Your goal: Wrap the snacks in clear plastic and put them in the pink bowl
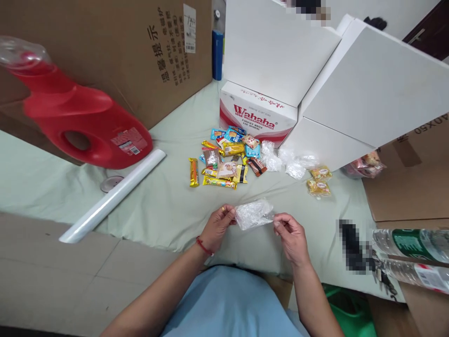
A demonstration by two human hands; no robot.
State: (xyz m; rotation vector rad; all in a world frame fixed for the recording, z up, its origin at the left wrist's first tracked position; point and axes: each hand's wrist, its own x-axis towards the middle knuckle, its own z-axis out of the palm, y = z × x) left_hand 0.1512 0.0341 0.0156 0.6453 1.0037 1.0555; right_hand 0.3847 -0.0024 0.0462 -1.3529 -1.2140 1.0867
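Between my two hands a clear plastic bag (254, 214) is stretched above the near edge of the cloth-covered table (168, 206). My left hand (220, 227), with a red cord at the wrist, pinches the bag's left end. The right end is pinched between thumb and fingers of my right hand (291, 236). Beyond the bag lies a pile of wrapped snacks (228, 169) in yellow, blue and brown packets. Right of that pile are several crumpled clear bags (294, 167) and two yellow-wrapped snacks (318, 188).
A red detergent bottle (105, 117) and a white roll (115, 194) stand and lie at left. A Wahaba carton (259, 114) and white panels (365, 84) rise behind the snacks. Water bottles (417, 245) lie at right, by keys (384, 276). Cardboard boxes (133, 51) flank the table.
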